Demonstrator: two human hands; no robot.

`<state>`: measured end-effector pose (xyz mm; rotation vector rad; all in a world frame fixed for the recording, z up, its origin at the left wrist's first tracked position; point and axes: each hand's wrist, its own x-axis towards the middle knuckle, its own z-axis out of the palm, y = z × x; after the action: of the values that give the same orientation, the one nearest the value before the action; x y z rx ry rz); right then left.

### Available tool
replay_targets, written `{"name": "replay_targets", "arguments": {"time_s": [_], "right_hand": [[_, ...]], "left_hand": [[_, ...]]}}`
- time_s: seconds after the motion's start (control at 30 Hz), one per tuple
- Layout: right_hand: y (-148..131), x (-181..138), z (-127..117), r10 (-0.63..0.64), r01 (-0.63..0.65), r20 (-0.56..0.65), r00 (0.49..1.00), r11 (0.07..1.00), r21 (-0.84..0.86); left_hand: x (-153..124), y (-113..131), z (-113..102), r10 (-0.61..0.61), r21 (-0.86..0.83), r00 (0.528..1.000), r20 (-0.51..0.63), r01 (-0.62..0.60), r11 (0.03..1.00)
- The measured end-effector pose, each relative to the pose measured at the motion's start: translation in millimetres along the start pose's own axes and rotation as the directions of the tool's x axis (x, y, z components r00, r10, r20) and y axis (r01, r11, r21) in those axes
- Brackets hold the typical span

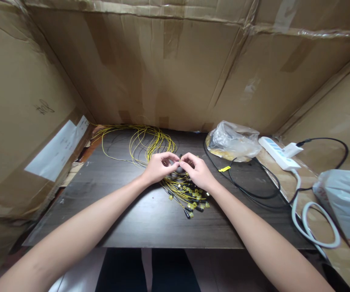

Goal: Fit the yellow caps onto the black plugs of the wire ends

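My left hand [160, 167] and my right hand [196, 172] meet over the middle of the table, each closed in a pinch. Between the fingertips is a small dark end of a wire [180, 156], mostly hidden by the fingers. Under and around the hands lies a bundle of thin yellow and black wires [175, 189]. Its near ends carry black connectors and small yellow tags [191, 206], fanned out beside my right hand. Behind my left hand the long yellow wires [159, 142] loop back toward the cardboard wall.
Cardboard walls [150, 73] enclose the dark table [126, 227]. At the back right sits a clear plastic bag [234, 138]. A yellow label [224, 168] lies by a black cable [254, 196]. Further right are a white power strip [280, 154] and a white bag [345, 198].
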<state>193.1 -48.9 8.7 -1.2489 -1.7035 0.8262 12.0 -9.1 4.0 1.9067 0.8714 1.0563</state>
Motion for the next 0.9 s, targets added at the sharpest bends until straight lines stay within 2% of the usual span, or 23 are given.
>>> {"name": "replay_targets", "arguments": {"time_s": [0.4, 0.63, 0.9], "right_hand": [[3.7, 0.9, 2.0, -0.001, 0.0, 0.021, 1.0, 1.0, 0.024], [-1.8, -0.1, -0.7, -0.022, 0.022, -0.039, 0.999, 1.0, 0.001], [6.7, 0.8, 1.9, -0.037, 0.037, 0.01, 0.999, 0.999, -0.014]], "left_hand": [[-0.9, 2.3, 1.5, 0.033, 0.015, 0.999, -0.003, -0.032, 0.999], [-0.4, 1.6, 0.7, 0.023, 0.003, 1.0, -0.014, -0.023, 1.0], [-1.3, 1.2, 1.6, 0.036, -0.023, 0.999, 0.007, -0.035, 0.999]]}}
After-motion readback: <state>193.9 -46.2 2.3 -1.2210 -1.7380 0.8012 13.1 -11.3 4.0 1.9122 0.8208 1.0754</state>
